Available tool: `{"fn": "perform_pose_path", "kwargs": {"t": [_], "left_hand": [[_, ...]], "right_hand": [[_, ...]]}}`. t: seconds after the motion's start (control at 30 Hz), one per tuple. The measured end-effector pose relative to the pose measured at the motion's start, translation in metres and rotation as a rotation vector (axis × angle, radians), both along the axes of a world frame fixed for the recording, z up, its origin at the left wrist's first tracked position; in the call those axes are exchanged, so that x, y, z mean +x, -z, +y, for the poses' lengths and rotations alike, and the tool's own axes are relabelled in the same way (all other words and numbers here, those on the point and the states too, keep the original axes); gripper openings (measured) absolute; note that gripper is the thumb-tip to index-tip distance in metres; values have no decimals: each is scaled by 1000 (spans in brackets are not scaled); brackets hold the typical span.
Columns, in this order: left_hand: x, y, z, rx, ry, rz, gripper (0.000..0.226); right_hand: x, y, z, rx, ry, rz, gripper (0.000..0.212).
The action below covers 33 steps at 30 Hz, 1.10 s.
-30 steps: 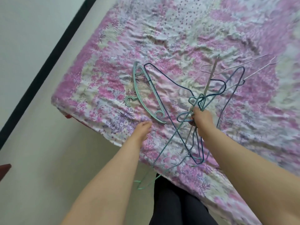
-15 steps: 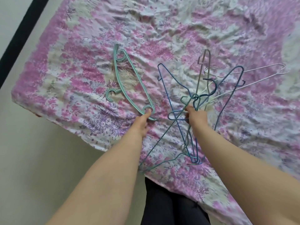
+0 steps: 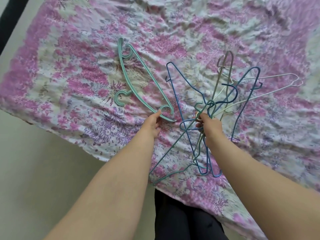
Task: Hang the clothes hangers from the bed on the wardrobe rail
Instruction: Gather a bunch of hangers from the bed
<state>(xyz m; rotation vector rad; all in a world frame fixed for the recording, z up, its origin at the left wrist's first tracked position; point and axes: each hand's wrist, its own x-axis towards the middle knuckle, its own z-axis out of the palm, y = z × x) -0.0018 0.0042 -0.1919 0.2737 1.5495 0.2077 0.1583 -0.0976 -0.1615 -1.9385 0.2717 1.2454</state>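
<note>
A teal plastic hanger (image 3: 136, 73) lies flat on the bed's pink floral sheet (image 3: 86, 66). My left hand (image 3: 153, 124) pinches its near end, the fingertips at the small loop there. My right hand (image 3: 208, 127) grips a tangled bunch of wire hangers (image 3: 225, 99) by their necks: blue, teal, grey and white ones, fanned out over the sheet. Their lower ends reach toward the bed's near edge. The wardrobe rail is not in view.
The bed's corner and near edge (image 3: 107, 158) run diagonally across the view. Pale floor (image 3: 43, 170) lies to the left and below. My dark-trousered legs (image 3: 181, 219) stand against the bed edge. A dark strip (image 3: 10, 21) crosses the top left.
My left hand moved from the sheet up to the teal plastic hanger's near end and took hold of it. My right hand kept its grip on the wire bunch. The view shifted over the bed.
</note>
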Motion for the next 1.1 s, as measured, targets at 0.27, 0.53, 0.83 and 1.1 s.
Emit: {"fn": "perform_pose_path", "kwargs": {"t": [0.27,0.53,0.83,1.1], "left_hand": [[17,3,19,528,773,241,79],[-47,1,10,275,1477,597,83],[-105,-17,5,279,1184,789,69],[-114,-56,-16,380,784,631,19]], "right_hand": [[-9,12,-1,14,26,-28,31],[-14,0,-3,-1,35,-42,29],[-32,-17,-9,-61,73,-60,22],[-51,-41,-11,-28,108,62,28]]}}
